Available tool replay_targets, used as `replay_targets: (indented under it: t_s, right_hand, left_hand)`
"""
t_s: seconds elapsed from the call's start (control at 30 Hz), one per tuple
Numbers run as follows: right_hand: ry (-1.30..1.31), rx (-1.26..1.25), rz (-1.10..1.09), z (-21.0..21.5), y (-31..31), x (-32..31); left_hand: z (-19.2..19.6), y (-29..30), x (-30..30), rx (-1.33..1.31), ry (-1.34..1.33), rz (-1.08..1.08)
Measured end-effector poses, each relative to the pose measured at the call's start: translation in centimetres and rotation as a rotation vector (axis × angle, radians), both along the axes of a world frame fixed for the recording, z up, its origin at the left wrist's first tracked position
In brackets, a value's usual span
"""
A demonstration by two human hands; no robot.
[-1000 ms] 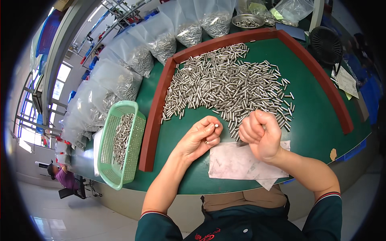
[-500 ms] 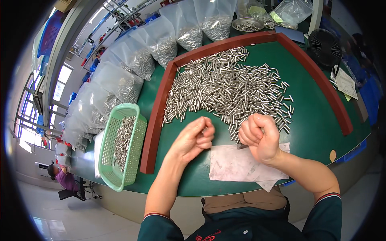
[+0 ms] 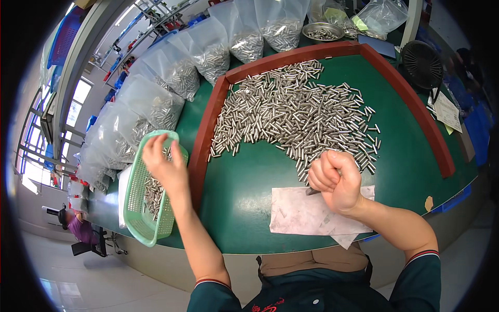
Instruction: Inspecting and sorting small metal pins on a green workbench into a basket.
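My left hand [image 3: 167, 165] is over the light green plastic basket [image 3: 136, 221], its thumb and fingers apart. Short metal pins [image 3: 154, 197] lie inside that basket, partly covered by the hand. My right hand [image 3: 337, 179] is closed in a fist just above the near edge of a big heap of the same shiny metal pins [image 3: 291, 106]. Whatever its fingers wrap is hidden; a small dark end shows under the fist. Beneath that wrist, a stained pale cloth [image 3: 296, 213] lies on the green tabletop [image 3: 241, 203].
A dark red wooden frame [image 3: 205, 130] borders the heap at the left, back and right. Several clear bags [image 3: 213, 57] of pins stand along the table's left and back. A metal dish [image 3: 323, 33] and a black fan [image 3: 422, 63] stand at the back right.
My left hand has moved left, from in front of the heap to over the green basket, and its curled fingers have spread. My right fist has stayed nearly still.
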State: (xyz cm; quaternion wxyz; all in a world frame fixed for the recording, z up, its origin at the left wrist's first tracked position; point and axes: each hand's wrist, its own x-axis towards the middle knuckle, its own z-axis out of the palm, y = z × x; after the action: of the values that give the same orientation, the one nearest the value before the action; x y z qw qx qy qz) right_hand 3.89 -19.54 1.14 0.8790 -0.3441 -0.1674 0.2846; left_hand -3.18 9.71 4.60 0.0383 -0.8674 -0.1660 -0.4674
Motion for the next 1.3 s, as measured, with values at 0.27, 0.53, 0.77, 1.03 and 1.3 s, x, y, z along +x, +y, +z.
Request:
replay_targets:
  t_s: [0.27,0.53,0.77,1.03,1.3]
  right_hand:
    - [-0.019,0.012,0.004,0.1,-0.1,0.0]
    - [0.023,0.056,0.016,0.2,-0.1,-0.3]
    - [0.029,0.053,-0.007,0.3,-0.4,-0.1]
    - [0.042,0.074,0.007,0.1,-0.1,-0.3]
    - [0.064,0.064,0.004,0.1,0.1,-0.3]
  left_hand:
    - [-4.9,-10.5,5.2,-0.314,0.283,-0.636]
    - [-5.9,-11.0,6.2,-0.318,0.255,-0.71]
    - [-3.4,-10.4,4.2,-1.853,0.134,-0.853]
    - [-3.6,-8.8,2.6,-2.137,0.316,-0.893]
    - [-4.0,-8.7,2.4,-2.172,0.325,-0.995]
